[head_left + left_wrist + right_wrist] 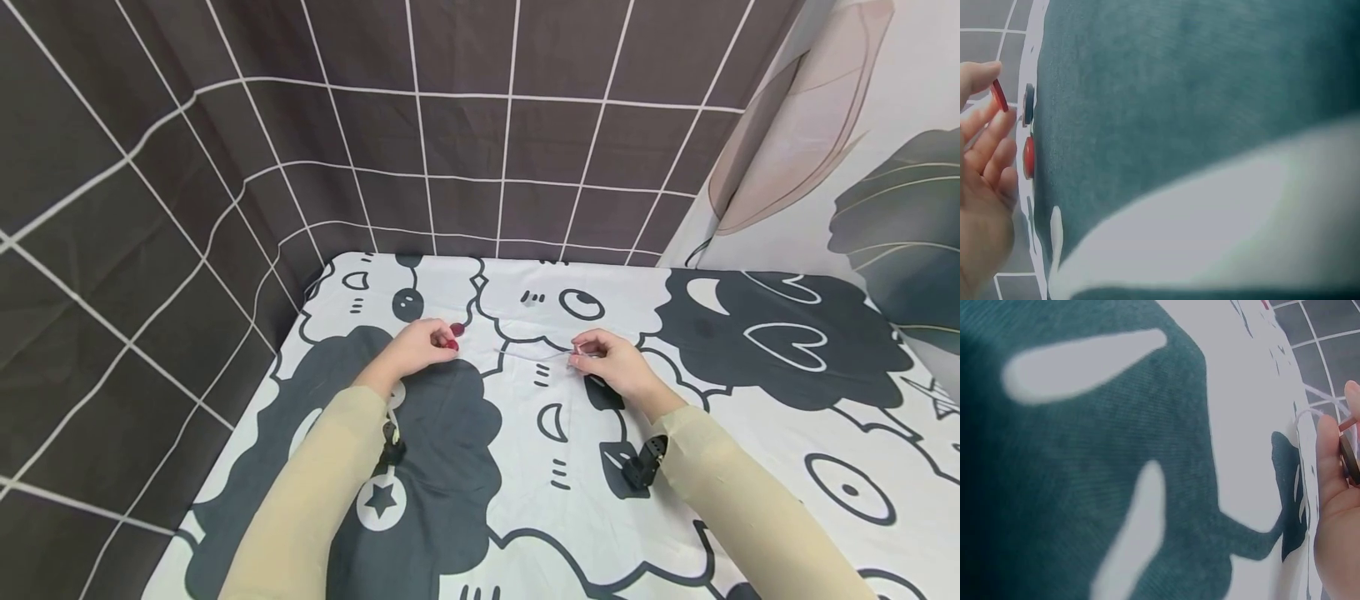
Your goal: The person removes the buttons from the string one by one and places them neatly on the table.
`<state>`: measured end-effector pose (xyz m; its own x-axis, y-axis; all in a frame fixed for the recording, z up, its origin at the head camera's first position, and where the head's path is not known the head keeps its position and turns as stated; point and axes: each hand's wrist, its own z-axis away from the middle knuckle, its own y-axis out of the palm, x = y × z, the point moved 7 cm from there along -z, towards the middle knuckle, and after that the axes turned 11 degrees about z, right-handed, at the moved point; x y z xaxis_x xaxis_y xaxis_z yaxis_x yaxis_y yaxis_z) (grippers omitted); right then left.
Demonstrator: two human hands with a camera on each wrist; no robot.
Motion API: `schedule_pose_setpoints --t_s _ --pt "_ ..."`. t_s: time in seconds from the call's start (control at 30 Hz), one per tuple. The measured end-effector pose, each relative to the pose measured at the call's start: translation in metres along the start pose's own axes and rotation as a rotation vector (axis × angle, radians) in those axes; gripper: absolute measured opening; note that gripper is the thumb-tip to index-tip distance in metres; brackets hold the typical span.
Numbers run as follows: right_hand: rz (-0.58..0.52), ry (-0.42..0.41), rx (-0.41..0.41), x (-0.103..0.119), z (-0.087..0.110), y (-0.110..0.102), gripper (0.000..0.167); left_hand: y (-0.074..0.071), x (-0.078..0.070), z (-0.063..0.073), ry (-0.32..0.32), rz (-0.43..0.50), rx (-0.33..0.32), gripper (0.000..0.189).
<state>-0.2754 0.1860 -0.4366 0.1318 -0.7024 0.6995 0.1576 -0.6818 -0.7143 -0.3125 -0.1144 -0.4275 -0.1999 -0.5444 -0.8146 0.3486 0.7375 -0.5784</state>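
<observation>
Between the thumb and fingertips of my left hand (417,347) I pinch a thin red disc (999,95), like a large button, held on edge in the left wrist view. A second red disc (457,329) lies on the patterned cloth just beyond those fingertips. My right hand (617,365) pinches a thin white string (534,357), whose free end reaches left toward the other hand. In the right wrist view a dark round disc (1349,460) shows by the right fingers, along with a small reddish piece at the fingertips; the frame edge cuts off part of the grip.
A white cloth (525,492) with dark cartoon shapes covers the surface under both hands. Dark grey fabric with a white grid (465,133) hangs behind and at the left. A leaf-print curtain (885,108) hangs at the right. Each wrist wears a small black camera (647,462).
</observation>
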Motion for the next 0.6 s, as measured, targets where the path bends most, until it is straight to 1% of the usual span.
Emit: schedule_pose_setpoints --t_s 0.1,0.3,0.47,0.6 --pt "0.002 -0.008 0.002 0.0028 0.0010 -0.0013 0.039 -0.0002 0.0015 0.0007 0.003 -0.002 0.009 0.018" --pt "-0.013 -0.011 0.003 0.0054 0.0027 -0.0023 0.041 0.0015 0.0041 0.0009 0.030 -0.015 0.036 0.019" --pt "-0.005 -0.002 0.003 0.0044 0.0017 -0.0007 0.039 0.0003 0.0079 0.0015 0.044 -0.032 0.026 0.018" --pt "-0.022 0.001 0.008 0.0043 0.0014 0.0004 0.039 -0.0023 0.0092 0.0037 0.056 -0.034 0.017 0.017"
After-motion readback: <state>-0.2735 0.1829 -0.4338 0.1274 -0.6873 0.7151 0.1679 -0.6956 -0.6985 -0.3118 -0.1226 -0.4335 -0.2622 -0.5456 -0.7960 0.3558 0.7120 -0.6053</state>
